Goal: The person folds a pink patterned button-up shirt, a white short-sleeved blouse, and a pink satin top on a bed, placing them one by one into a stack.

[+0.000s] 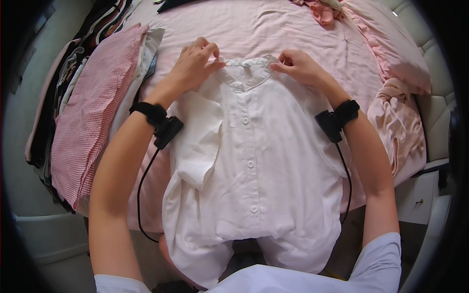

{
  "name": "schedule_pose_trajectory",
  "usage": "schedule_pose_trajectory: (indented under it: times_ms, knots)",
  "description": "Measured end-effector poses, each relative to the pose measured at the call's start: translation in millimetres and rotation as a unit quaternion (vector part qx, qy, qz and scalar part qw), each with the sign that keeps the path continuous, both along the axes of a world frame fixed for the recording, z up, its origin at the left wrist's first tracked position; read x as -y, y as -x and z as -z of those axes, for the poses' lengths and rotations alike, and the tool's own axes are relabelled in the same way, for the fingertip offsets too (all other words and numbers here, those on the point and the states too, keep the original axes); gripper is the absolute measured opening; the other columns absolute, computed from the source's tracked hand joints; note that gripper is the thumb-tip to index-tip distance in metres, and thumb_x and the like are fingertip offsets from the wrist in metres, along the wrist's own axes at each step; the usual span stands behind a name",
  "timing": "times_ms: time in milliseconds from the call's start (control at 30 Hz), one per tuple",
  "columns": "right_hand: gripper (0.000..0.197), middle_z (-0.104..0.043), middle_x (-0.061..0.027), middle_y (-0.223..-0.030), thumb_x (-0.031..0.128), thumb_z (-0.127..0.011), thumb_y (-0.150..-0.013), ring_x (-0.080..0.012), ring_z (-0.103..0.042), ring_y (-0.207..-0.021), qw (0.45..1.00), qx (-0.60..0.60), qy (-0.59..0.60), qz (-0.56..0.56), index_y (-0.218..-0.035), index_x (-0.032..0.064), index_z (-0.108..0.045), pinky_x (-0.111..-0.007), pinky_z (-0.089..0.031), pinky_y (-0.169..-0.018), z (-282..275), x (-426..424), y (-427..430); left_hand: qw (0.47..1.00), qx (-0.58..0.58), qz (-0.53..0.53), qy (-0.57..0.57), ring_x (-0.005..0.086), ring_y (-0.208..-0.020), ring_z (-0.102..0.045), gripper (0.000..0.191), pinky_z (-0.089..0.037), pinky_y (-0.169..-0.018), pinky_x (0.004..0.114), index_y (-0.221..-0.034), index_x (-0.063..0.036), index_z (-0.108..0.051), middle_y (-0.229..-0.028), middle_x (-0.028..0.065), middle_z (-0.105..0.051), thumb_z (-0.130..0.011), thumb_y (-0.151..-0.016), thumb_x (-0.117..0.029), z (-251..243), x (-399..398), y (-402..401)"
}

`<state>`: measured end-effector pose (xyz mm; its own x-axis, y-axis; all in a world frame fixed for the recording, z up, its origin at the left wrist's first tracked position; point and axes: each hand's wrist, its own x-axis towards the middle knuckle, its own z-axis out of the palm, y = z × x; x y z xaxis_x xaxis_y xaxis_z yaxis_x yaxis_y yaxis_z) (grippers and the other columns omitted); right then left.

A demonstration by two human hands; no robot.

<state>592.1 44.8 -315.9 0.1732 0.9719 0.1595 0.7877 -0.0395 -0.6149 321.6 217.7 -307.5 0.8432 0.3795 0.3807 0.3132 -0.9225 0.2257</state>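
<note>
A white button-front shirt [234, 146] with a band collar [253, 81] lies front side up on the pink bedsheet [249, 33]. Its lower part drapes over the bed's near edge and across my legs. Thumb and fingers of my left hand [199, 60] pinch the shirt at the left end of the collar. At the collar's right side, my right hand [296, 66] grips the fabric between thumb and bent fingers. One sleeve [198, 139] is folded loosely over the left of the shirt front. The other sleeve is partly hidden by my right forearm.
To the left, folded clothes are stacked, a pink striped cloth [99, 106] on top. A pink pillow [395, 44] and a crumpled pale pink cloth [395, 121] lie on the right. Black wrist devices [166, 126] trail cables beside the shirt. A white drawer [417, 199] stands at lower right.
</note>
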Motion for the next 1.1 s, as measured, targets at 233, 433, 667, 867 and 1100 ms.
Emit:
schedule_pose_trajectory:
  times_ms: [233, 433, 667, 867, 1100]
  knots:
    - [0.045, -0.062, -0.0023, -0.075, 0.039, -0.075, -0.089, -0.0088, -0.053, -0.063, 0.99, -0.038, 0.133, 0.032, -0.11, 0.0011, -0.062, -0.026, -0.041, -0.053, -35.5, 52.8, -16.6, 0.973, -0.146, 0.174, 0.028, 0.0215, -0.117, -0.05, 0.016, -0.027, -0.104, 0.037, -0.1, -0.0127, -0.066, -0.103, 0.0022, -0.062, -0.073, -0.086, -0.016, -17.6, 39.8, -12.5]
    - [0.054, -0.066, -0.0065, -0.081, 0.046, -0.077, -0.084, -0.0135, -0.058, -0.072, 0.975, 0.067, 0.207, 0.043, -0.11, 0.0004, -0.063, -0.028, -0.045, -0.063, -63.3, 130.7, -27.5, 0.971, -0.111, 0.181, 0.109, 0.0217, -0.112, -0.051, 0.016, -0.029, -0.102, 0.037, -0.097, -0.0125, -0.066, -0.102, 0.0027, -0.062, -0.075, -0.085, -0.018, -23.8, 39.5, -16.0]
    - [0.04, -0.067, -0.0019, -0.087, 0.026, -0.083, -0.079, -0.0092, -0.059, -0.078, 0.958, -0.146, 0.243, 0.045, -0.103, -0.0025, -0.069, -0.025, -0.047, -0.068, -42.9, 181.2, -49.9, 0.974, 0.005, 0.219, 0.053, 0.0299, -0.119, -0.053, 0.021, -0.038, -0.102, 0.042, -0.105, -0.0083, -0.063, -0.124, 0.0097, -0.057, -0.073, -0.088, -0.013, -18.6, 102.8, -43.5]
    - [0.031, -0.067, -0.0015, -0.09, 0.019, -0.078, -0.085, -0.0067, -0.06, -0.081, 0.944, -0.255, 0.058, 0.2, -0.106, 0.0001, -0.065, -0.023, -0.049, -0.071, -29.1, 200.8, -28.7, 0.96, -0.125, 0.224, 0.114, 0.0386, -0.145, -0.029, 0.099, -0.025, -0.12, 0.045, -0.148, 0.0099, -0.032, -0.153, 0.0279, -0.032, -0.07, -0.085, -0.056, 7.8, 175.1, -68.1]
    - [0.044, -0.066, -0.0127, -0.102, 0.01, -0.073, -0.086, -0.0152, -0.066, -0.087, 0.935, -0.216, -0.06, 0.275, -0.124, -0.0007, -0.053, -0.029, -0.054, -0.073, -18.5, 224.2, 15.7, 0.968, -0.147, 0.19, 0.069, 0.0392, -0.152, -0.011, 0.129, -0.013, -0.124, 0.045, -0.15, 0.0167, -0.016, -0.16, 0.0324, -0.017, -0.06, -0.077, -0.08, 16.2, 187.4, -78.0]
